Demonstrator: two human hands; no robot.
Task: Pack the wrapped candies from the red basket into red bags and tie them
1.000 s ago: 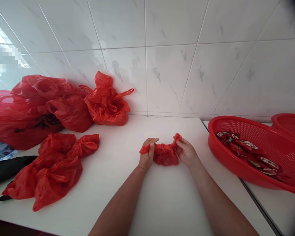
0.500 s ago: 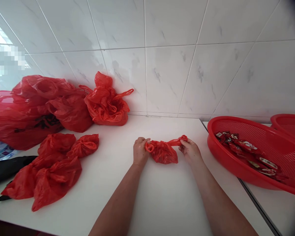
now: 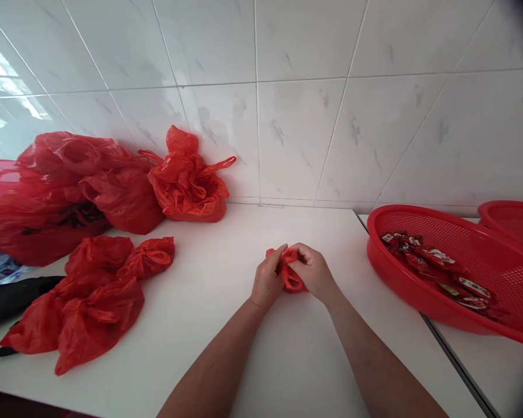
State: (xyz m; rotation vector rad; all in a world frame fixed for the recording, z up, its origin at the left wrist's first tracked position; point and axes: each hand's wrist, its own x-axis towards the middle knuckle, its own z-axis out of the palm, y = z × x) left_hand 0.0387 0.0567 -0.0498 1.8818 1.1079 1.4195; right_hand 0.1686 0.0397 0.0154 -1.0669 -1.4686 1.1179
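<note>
A small red plastic bag (image 3: 290,273) sits on the white countertop (image 3: 287,348) between my two hands, mostly hidden by them. My left hand (image 3: 268,278) pinches its left side with the fingers closed. My right hand (image 3: 314,273) is closed over its right side and top. Both hands are pressed close together around the bag.
Several tied small red bags (image 3: 100,290) lie at the left. Larger red bags (image 3: 70,186) and an open one (image 3: 187,180) lean on the tiled wall. A red mesh basket (image 3: 418,290) holding wrapped packets (image 3: 440,273) stands at the right, another red basket (image 3: 512,217) behind it. A black object (image 3: 13,296) lies far left.
My hands were apart, stretching the bag's handles sideways; now they have come together over the bag, covering most of it.
</note>
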